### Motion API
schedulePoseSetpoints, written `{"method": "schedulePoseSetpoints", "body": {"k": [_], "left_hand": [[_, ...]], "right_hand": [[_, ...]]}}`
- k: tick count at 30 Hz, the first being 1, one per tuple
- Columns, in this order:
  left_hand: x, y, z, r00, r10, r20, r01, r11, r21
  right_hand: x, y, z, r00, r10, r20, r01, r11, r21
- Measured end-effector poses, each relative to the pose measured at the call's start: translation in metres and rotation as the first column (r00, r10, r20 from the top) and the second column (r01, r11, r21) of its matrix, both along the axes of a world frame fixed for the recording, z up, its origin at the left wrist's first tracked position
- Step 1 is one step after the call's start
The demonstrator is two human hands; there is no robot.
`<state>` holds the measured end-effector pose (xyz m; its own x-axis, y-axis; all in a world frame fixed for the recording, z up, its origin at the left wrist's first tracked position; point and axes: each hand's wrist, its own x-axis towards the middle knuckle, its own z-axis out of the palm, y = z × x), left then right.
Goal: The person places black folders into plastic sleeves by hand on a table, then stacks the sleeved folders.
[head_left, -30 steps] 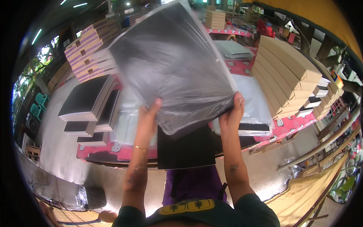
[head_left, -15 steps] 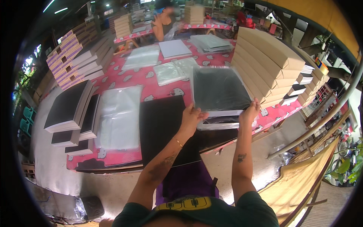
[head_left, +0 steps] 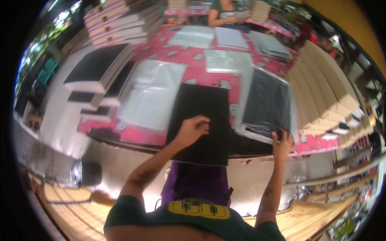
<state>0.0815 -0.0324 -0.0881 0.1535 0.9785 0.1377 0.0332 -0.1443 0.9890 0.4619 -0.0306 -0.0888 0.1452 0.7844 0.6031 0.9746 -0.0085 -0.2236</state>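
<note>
Near the front right corner of the table (head_left: 140,136), touches the plastic-wrapped black package (head_left: 267,102) with the right hand (head_left: 284,141), unclear whether gripping, holds the left hand (head_left: 192,131) half-open over the black panel (head_left: 201,102), and could skid the package by pushing unevenly.

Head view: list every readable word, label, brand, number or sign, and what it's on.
Green shirt: bold yellow chest print, not copied here.
Purple-striped stack: any print too blurred to read.
Flat black piece, plastic-wrapped black bundle: no legible text.
Pink tablecloth: pale picture pattern, no legible words.
</note>
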Motion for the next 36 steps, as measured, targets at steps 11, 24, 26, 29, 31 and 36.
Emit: {"method": "schedulePoseSetpoints", "body": {"k": [11, 24, 26, 29, 31, 36], "left_hand": [[-0.233, -0.027, 0.000, 0.576, 0.543, -0.611, -0.288, 0.834, 0.470], [-0.079, -0.041, 0.038, 0.798, 0.519, -0.305, -0.428, 0.846, 0.320], [-0.075, -0.041, 0.031, 0.732, 0.625, -0.272, -0.532, 0.773, 0.347], [-0.106, -0.048, 0.013, 0.272, 0.794, -0.543, -0.366, 0.607, 0.705], [-0.111, -0.048, -0.008, 0.483, 0.600, -0.637, -0.369, 0.800, 0.473], [-0.087, -0.056, 0.003, 0.637, 0.647, -0.420, -0.374, 0.735, 0.566]], "right_hand": [[-0.179, -0.010, 0.018, 0.554, 0.595, -0.583, -0.526, 0.792, 0.309], [-0.322, -0.023, 0.013, -0.531, -0.039, -0.847, -0.733, 0.524, 0.435], [-0.308, -0.025, -0.005, -0.502, -0.112, -0.857, -0.715, 0.611, 0.339], [-0.299, -0.044, -0.013, -0.475, -0.364, -0.801, -0.789, 0.580, 0.204], [-0.306, -0.053, -0.012, -0.455, -0.499, -0.737, -0.849, 0.493, 0.190], [-0.314, -0.050, -0.014, -0.595, -0.371, -0.713, -0.746, 0.585, 0.317]]}}
